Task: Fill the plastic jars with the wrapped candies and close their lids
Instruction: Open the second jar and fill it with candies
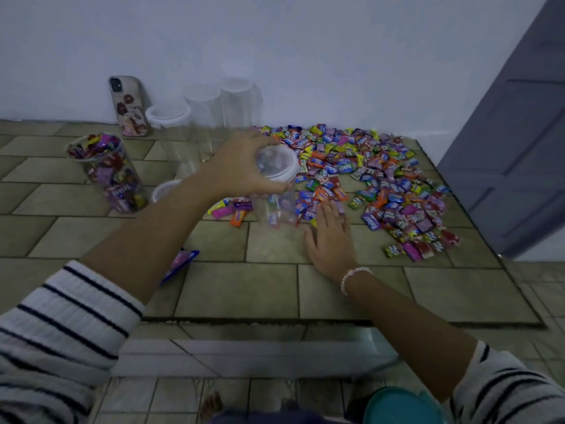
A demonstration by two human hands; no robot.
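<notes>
On the far left of the tile-patterned mat stands a full jar, heaped to the brim with no lid on; a loose lid lies just beside it. That one looks ready to cap. Behind it, against the wall, a phone leans next to three empty jars.

In the middle, the left hand is wrapped round the top of the second jar, which stands upright on the mat at the near edge of the sweets. It is clear plastic with a white band at the top. I cannot tell if that band is a lid already on. Only a few wrappers show low down in it, so I'd judge filling has barely begun here.

To its right, the right hand lies flat with straight fingers on the nearest sweets, grasping nothing. The candy pile spreads wide beyond, bright and glossy. The next move seems to call for scooping a handful and feeding it into the jar's mouth.
</notes>
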